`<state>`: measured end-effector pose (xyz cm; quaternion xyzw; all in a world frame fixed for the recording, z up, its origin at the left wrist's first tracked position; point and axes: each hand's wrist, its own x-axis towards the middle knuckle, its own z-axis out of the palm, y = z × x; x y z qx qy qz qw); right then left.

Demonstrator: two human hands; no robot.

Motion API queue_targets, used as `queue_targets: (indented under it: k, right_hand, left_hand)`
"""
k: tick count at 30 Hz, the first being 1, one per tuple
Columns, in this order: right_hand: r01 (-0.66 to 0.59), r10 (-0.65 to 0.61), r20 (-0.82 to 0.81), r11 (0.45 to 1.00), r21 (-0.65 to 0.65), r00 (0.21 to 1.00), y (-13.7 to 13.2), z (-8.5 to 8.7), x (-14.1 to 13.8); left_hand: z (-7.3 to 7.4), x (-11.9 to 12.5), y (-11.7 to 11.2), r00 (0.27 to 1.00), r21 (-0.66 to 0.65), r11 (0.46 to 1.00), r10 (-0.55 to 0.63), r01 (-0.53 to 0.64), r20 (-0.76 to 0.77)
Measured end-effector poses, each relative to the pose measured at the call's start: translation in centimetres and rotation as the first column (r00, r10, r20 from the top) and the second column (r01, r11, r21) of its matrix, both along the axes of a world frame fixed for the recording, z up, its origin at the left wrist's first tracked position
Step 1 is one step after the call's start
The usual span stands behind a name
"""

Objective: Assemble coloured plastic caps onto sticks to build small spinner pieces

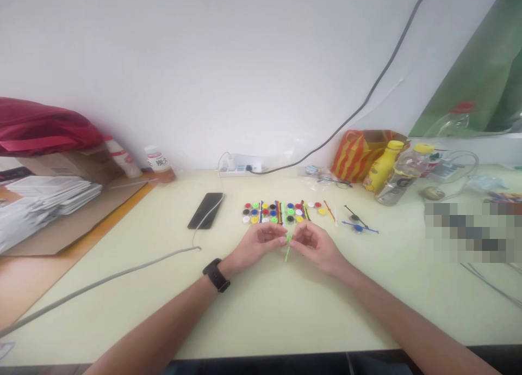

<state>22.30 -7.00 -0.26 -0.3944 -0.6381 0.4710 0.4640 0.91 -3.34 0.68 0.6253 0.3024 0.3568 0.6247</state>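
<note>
Above the table, my left hand [261,247] and my right hand [318,247] meet with pinched fingers on a thin bright-green plastic stick [287,252]. Its lower end points down toward me; fingertips hide much of its upper part. Just beyond the hands lie rows of small round discs [246,213] in red, green, blue, black, white and yellow. Bundles of thin coloured sticks [279,213] lie between the rows. To the right are a black disc with a stick across it [355,218] and a blue one [358,229] like it.
A black phone [205,210] lies left of the discs, under a white cable. A grey cord [122,276] crosses the table's left side. Bottles [383,165] and a striped bag [349,156] stand back right. White packets [53,195] are stacked on cardboard at left.
</note>
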Motion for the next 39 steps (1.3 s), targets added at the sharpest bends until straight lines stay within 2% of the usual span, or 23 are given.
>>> queue_targets:
  k: [5, 11, 13, 21, 23, 26, 33, 39]
  right_hand:
    - [0.013, -0.014, 0.028, 0.999, 0.034, 1.000, -0.2, 0.0, -0.1]
    - [0.098, -0.123, 0.103, 0.971, 0.220, 0.987, -0.8, 0.3, 0.5]
    - [0.112, -0.139, 0.099, 0.964, 0.240, 0.985, -0.9, 0.3, 0.6]
    - [0.100, -0.105, 0.041, 0.989, 0.106, 0.994, -0.8, 0.0, 0.4]
    - [-0.006, 0.004, 0.054, 1.000, 0.026, 0.999, -0.7, -0.1, 0.7]
    - [-0.174, 0.179, 0.064, 0.981, -0.082, 0.982, -0.4, -0.2, 1.3]
    - [-0.053, 0.052, -0.023, 0.998, -0.028, 0.998, -0.1, 0.3, 0.9]
    - [-0.008, 0.007, -0.060, 1.000, -0.011, 0.998, -0.3, 0.4, 0.4]
  left_hand:
    - [0.1, 0.0, -0.1, 0.999, -0.010, 0.999, -0.049, 0.048, -0.018]
    - [-0.5, -0.1, 0.3, 0.999, -0.039, 0.999, -0.020, 0.022, 0.034]
    - [-0.5, -0.1, 0.4, 0.999, -0.045, 0.999, -0.011, 0.013, 0.041]
    - [0.0, -0.2, 0.2, 0.997, -0.061, 0.998, 0.006, -0.002, 0.075]
    - [0.1, -0.1, 0.2, 0.997, -0.055, 0.998, 0.008, -0.004, 0.080]
    - [0.2, 0.0, 0.1, 0.996, -0.051, 0.998, 0.024, -0.019, 0.090]
    - [0.1, -0.1, 0.2, 0.996, -0.021, 0.999, 0.043, -0.042, 0.075]
    - [-0.3, -0.3, 0.2, 0.998, -0.020, 1.000, -0.012, 0.013, 0.064]
